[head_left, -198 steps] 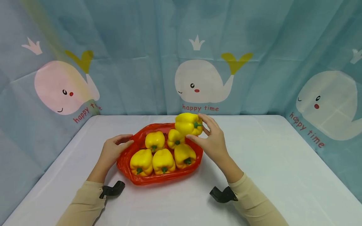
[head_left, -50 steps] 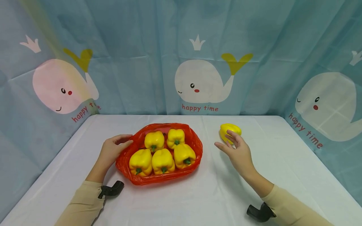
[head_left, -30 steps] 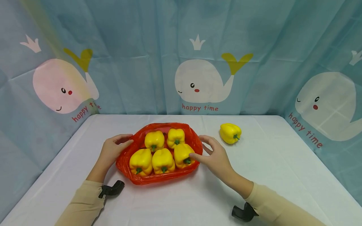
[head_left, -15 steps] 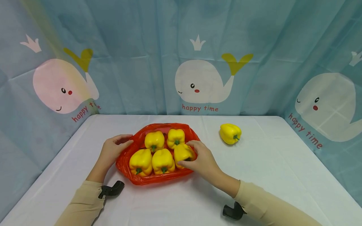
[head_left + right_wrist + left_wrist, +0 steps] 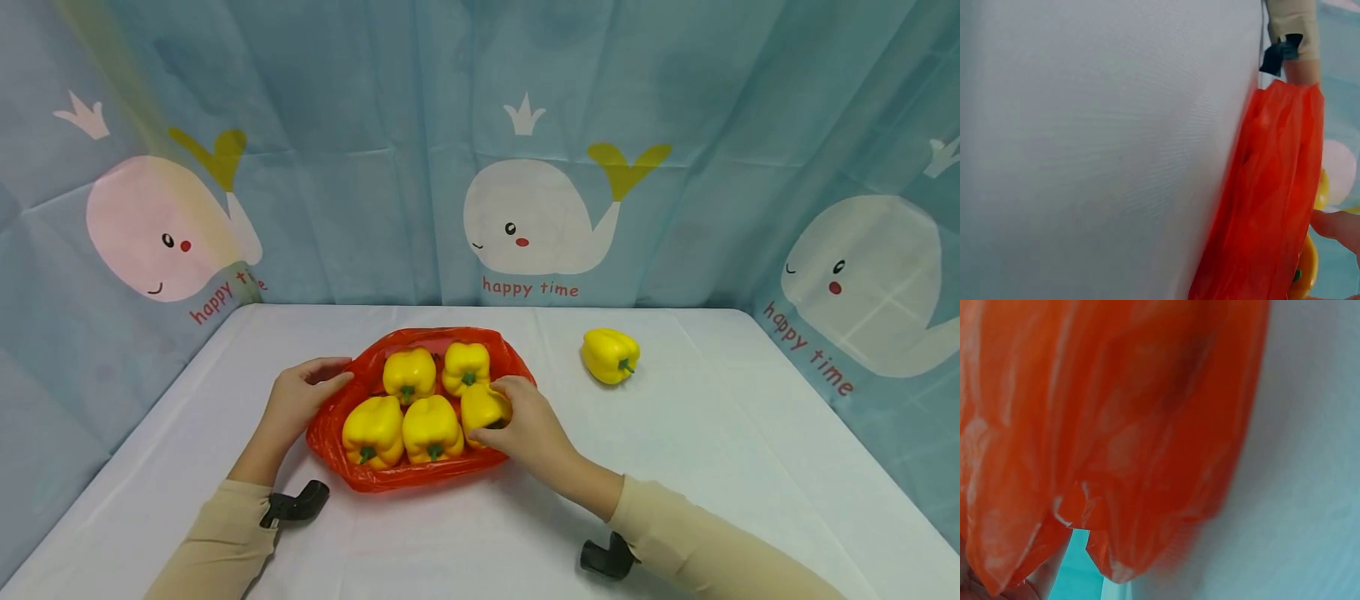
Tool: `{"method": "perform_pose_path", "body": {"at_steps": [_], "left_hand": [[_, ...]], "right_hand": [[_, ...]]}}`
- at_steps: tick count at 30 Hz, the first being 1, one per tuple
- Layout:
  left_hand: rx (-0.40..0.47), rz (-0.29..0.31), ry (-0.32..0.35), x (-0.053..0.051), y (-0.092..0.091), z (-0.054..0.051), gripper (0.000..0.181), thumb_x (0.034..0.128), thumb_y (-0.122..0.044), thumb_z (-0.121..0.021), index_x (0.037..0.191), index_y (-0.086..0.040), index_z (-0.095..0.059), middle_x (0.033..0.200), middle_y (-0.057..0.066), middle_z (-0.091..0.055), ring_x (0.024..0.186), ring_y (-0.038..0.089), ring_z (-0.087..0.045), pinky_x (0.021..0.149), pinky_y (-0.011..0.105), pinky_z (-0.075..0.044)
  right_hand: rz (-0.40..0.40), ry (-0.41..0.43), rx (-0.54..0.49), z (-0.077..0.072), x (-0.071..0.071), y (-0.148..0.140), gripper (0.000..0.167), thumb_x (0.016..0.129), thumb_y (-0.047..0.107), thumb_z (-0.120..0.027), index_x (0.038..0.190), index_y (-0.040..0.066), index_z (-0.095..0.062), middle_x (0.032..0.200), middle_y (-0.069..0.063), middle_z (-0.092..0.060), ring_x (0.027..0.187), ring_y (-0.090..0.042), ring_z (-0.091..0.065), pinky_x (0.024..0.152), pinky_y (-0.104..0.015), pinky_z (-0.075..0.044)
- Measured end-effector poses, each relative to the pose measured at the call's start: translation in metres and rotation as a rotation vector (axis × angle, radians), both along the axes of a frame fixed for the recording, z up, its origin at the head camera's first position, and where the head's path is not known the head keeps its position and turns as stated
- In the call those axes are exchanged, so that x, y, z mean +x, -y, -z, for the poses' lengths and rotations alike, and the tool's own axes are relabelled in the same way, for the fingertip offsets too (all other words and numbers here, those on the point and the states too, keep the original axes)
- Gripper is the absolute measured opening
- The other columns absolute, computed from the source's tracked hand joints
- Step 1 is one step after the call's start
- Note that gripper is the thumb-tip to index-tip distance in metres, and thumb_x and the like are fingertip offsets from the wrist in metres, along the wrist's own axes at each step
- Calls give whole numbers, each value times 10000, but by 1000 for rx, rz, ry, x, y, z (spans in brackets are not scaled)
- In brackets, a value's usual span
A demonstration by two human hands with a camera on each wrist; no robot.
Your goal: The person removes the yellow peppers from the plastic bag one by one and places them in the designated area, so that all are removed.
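In the head view a red plastic bag (image 5: 330, 442) lies spread like a bowl with several yellow bell peppers (image 5: 375, 429) in it. The left hand (image 5: 297, 400) is at the bag's left rim, thumb and fingers round its edge. The right hand (image 5: 534, 429) reaches over the right rim and grips the front right pepper (image 5: 480, 408) between thumb and fingers, covering part of it. The left wrist view is mostly the bag (image 5: 1135, 425), with a bit of the hand at lower left. In the right wrist view the bag (image 5: 1266, 194) hides much of the peppers.
Another yellow pepper (image 5: 611, 356) lies on the white tablecloth (image 5: 712, 433) to the right, behind the right hand. A blue curtain (image 5: 375, 225) with whale prints stands at the back and sides. Black devices (image 5: 300, 504) are strapped at both wrists.
The right hand let go of one pepper on the table at right, came back left to the bag, and closed round the front right pepper. The left hand has stayed at the left rim.
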State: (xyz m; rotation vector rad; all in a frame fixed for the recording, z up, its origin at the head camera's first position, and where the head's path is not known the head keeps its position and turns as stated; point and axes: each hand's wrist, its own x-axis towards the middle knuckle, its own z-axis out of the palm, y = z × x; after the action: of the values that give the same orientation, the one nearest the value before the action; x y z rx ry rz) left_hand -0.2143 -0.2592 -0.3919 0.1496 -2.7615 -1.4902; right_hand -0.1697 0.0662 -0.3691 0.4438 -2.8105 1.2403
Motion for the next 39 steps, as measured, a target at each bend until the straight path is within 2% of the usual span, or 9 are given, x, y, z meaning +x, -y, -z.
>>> {"method": "perform_pose_path", "body": {"at_steps": [10, 19, 26, 39], "left_hand": [[9, 4, -7, -1, 1, 3, 595, 960, -480, -606, 1406, -88, -559, 1429, 197, -549, 1328, 352, -491, 1033, 434, -497], [2, 4, -15, -2, 1, 2, 590, 961, -477, -606, 1399, -84, -565, 1423, 201, -554, 1321, 355, -496, 1019, 420, -511], [2, 4, -11, -1, 1, 3, 589, 961, -475, -606, 1398, -82, -566, 1421, 200, -556, 1313, 353, -505, 1001, 389, -529], [-4, 3, -16, 0, 1, 2, 580, 967, -465, -602, 1402, -83, -562, 1426, 202, -549, 1326, 359, -489, 1033, 449, -495]], "right_hand": [[15, 27, 135, 2, -3, 9, 636, 782, 258, -851, 1294, -13, -587, 1321, -139, -571, 1178, -279, -588, 1010, -455, -531], [15, -13, 184, 1, -2, 13, 627, 779, 228, -849, 1282, -43, -591, 1317, -145, -566, 1160, -275, -597, 1005, -442, -535], [17, -31, 192, 3, -1, 14, 602, 777, 207, -842, 1274, -36, -604, 1317, -138, -579, 1164, -271, -601, 997, -441, -540], [-1, -65, 157, 5, -4, 10, 596, 754, 189, -839, 1262, -23, -610, 1297, -117, -600, 1114, -244, -616, 987, -431, -547]]}}
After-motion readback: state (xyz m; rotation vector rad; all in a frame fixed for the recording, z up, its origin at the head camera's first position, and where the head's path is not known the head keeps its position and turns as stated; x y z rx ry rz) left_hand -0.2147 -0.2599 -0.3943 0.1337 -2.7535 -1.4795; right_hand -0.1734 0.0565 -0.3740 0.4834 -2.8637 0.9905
